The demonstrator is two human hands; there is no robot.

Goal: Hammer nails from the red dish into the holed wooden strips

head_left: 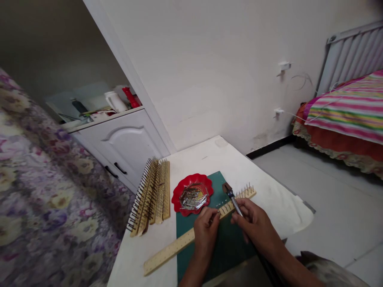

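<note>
A long wooden strip (179,244) with a row of holes lies slantwise across a green cutting mat (223,249); metal pins stand in its far right end. My left hand (206,232) rests on the strip's middle, fingers pinched together on something too small to make out. My right hand (254,226) is closed round a small hammer (230,194) with a metal shaft and dark head, held just above the strip. A red scalloped dish (206,185) holding several metal pins sits just behind the hands.
A stack of several pinned wooden strips (152,195) lies at the left of the white table (269,191). A floral-covered surface (44,191) is at left, a white cabinet (125,147) behind, and a bed with a striped blanket (350,107) at right.
</note>
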